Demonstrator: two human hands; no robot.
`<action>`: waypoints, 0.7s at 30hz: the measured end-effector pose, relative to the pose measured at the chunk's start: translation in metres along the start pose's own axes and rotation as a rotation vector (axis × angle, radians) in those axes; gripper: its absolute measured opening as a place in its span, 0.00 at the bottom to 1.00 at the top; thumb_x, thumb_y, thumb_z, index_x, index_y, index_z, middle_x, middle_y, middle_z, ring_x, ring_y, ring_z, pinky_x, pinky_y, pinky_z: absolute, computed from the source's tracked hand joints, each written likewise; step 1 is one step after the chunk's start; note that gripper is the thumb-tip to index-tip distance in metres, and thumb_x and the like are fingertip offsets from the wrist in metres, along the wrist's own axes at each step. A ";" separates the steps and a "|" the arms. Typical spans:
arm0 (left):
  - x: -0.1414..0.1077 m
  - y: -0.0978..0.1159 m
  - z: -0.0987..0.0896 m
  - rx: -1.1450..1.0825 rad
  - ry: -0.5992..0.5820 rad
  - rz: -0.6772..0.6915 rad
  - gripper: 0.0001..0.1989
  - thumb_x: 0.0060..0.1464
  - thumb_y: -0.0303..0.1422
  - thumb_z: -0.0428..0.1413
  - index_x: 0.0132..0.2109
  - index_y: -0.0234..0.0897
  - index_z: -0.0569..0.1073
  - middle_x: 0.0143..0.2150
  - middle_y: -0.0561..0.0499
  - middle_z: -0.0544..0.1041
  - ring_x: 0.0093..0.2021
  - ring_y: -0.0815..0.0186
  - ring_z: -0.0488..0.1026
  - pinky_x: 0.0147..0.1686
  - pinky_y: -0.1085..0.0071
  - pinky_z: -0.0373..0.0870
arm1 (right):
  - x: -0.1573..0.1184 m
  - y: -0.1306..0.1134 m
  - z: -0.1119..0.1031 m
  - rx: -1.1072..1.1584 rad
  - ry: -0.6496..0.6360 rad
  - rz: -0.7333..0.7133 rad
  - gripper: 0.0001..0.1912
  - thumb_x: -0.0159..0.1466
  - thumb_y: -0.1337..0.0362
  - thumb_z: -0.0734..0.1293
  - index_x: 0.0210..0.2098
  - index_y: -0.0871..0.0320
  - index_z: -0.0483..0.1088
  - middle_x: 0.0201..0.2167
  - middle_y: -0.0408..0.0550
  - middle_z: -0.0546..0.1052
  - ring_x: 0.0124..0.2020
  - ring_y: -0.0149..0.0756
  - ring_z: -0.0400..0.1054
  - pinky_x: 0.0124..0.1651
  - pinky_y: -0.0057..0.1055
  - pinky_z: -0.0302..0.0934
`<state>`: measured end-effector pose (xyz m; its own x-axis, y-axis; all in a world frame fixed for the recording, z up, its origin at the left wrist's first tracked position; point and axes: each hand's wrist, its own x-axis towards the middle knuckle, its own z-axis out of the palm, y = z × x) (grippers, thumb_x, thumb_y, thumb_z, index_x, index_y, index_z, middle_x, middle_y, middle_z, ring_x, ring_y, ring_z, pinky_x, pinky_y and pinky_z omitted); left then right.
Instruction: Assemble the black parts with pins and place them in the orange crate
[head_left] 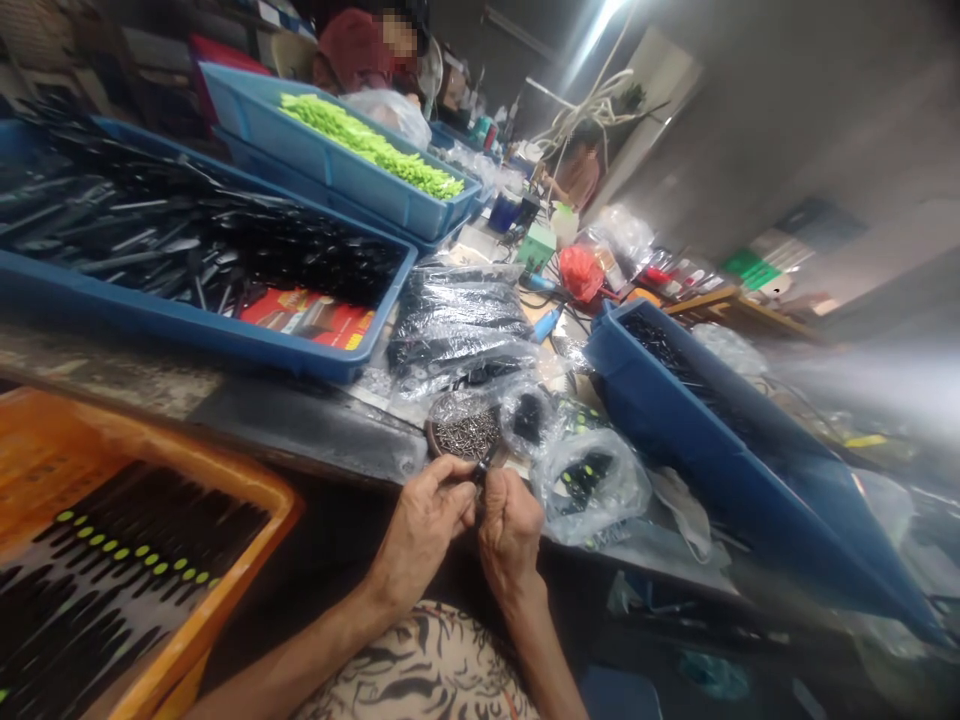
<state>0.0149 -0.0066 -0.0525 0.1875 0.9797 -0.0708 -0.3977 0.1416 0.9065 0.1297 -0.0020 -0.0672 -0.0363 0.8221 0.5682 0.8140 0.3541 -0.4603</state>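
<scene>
Close together at the table edge, both my hands are closed around a small black part (481, 470). My left hand (431, 510) pinches it between thumb and fingertips. My right hand (511, 515) is wrapped on its other side, with the fingers curled; most of the part is hidden. Just beyond them sits a round bowl (430, 440) with many small metal screws (466, 436). To the right of the bowl lie a clear plastic bag (634, 480) with black and green pieces inside and another bag holding black pieces (527, 415).
A blue bin (315, 360) of black parts stands left, behind it a blue bin (330, 165) of bright green pieces. An orange crate (277, 510) holds black pieces with green dots. A tilted blue bin (697, 480) is right. Plastic-wrapped black parts (461, 320) lie ahead. Two people are farther back.
</scene>
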 end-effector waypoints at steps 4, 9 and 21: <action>0.003 -0.001 0.002 -0.035 0.002 -0.017 0.06 0.53 0.32 0.52 0.38 0.34 0.67 0.22 0.57 0.65 0.21 0.74 0.59 0.21 0.77 0.56 | 0.005 0.002 0.005 -0.134 0.045 -0.025 0.22 0.69 0.64 0.50 0.21 0.58 0.62 0.15 0.42 0.64 0.16 0.29 0.54 0.22 0.28 0.45; 0.013 0.002 0.002 -0.104 0.005 -0.011 0.04 0.52 0.30 0.52 0.36 0.34 0.66 0.22 0.57 0.64 0.21 0.75 0.58 0.19 0.78 0.53 | 0.019 0.002 0.006 -0.278 0.041 -0.068 0.26 0.69 0.62 0.48 0.22 0.59 0.67 0.14 0.46 0.69 0.15 0.30 0.58 0.22 0.29 0.45; 0.025 0.017 0.001 -0.406 0.045 -0.133 0.07 0.45 0.29 0.58 0.31 0.33 0.67 0.21 0.55 0.66 0.20 0.75 0.61 0.16 0.81 0.54 | 0.051 -0.003 0.014 -0.256 -0.011 0.084 0.30 0.69 0.56 0.46 0.20 0.59 0.68 0.14 0.49 0.70 0.14 0.32 0.56 0.22 0.30 0.42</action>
<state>0.0135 0.0200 -0.0391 0.2255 0.9530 -0.2021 -0.6958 0.3028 0.6513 0.1178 0.0455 -0.0462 0.0323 0.8492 0.5270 0.9345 0.1613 -0.3172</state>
